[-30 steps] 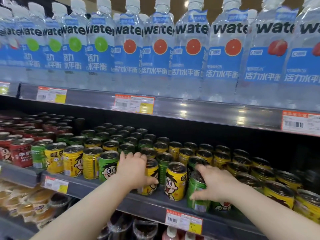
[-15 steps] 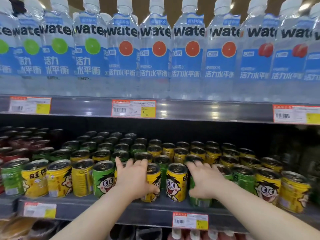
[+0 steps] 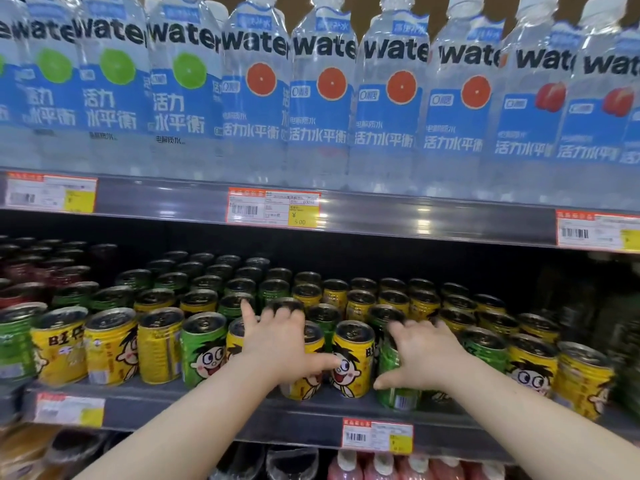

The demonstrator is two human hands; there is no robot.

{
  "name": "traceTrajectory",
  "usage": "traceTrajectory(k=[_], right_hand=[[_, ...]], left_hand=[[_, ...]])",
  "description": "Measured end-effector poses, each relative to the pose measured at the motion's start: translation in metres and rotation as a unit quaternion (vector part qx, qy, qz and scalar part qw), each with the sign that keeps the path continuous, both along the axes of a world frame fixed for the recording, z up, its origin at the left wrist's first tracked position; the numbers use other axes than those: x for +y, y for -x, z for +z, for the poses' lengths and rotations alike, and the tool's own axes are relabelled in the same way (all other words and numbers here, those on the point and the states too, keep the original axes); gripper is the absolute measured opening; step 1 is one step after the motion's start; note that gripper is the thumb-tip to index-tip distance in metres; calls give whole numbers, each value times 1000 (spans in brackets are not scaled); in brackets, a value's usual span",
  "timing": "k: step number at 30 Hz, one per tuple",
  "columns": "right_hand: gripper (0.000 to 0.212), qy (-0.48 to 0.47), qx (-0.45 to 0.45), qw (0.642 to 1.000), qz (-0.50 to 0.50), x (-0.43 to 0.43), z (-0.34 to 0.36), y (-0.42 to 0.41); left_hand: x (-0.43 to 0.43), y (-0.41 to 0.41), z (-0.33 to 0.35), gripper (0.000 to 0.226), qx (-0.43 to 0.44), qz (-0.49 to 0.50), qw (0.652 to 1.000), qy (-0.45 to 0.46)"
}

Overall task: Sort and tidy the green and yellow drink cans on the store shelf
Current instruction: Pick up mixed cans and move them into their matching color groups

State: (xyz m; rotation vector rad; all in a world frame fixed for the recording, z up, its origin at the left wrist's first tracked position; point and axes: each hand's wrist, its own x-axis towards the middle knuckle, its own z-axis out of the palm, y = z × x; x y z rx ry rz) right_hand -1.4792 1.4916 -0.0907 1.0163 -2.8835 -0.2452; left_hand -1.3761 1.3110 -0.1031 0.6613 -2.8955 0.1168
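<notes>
Since each of the hands has a can at the front of the shelf [image 3: 207, 408], the step reads as a colour swap or regroup.

Left hand [image 3: 277, 344]: fingers curled over the lid of a yellow can [image 3: 303, 386], thumb wrapped across its front, index finger sticking up free. Right hand [image 3: 424, 355]: fingers spread over the top of a green can [image 3: 394, 394], thumb hooked low across its label. The middle can [image 3: 353, 362], also yellow, stands between the two. Touching them or just beside, can't tell.

Front row is mixed. A stray green can [image 3: 204, 351] sits among yellows left of the left hand. A second green can [image 3: 485, 348] is just right of the right hand, with yellows beyond it. Rows behind look greener on the left and yellower on the right, but it's dim back there, so low confidence.

How I'd do it:
- Lift straight up before going sideways. Cans are packed close and a drag will likely topple neighbours.
- Grip the body, not just the lid rim. A top-only hold lets the can swing.
- Move the green can first, toward the green side. That opens a slot for the yellow can.
- Set down flat, face forward, flush with the shelf lip.
- Keep the lift low. Clearance under the upper shelf of water bottles [image 3: 322, 98] looks limited.

Risk: the middle can gets nudged off the edge. The price tag [image 3: 377, 434] strip won't stop it.
</notes>
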Motion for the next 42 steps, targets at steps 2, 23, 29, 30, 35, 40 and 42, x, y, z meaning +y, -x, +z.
traceTrajectory(k=[2,23,29,30,35,40,42], right_hand=[[95,7,-9,1000,13,0,1,0],[89,142,-48,977,151,45,42,2],[89,160,-56,965,200,50,49,-4],[89,162,-62,962,210,48,49,-5],[86,201,-101,934,277,31,48,-14],[83,232,-133,909,320,0,50,-26],[85,236,-135,904,330,-15,52,-31]], left_hand=[[2,10,3,97,3,-13,1000,-24],[-5,78,22,81,-76,23,995,-68],[-2,54,32,72,265,1,902,-342],[2,45,35,67,320,-3,869,-378],[15,-23,43,53,465,-18,771,-434],[2,-109,35,60,501,43,767,-397],[-9,-137,26,58,506,101,771,-374]])
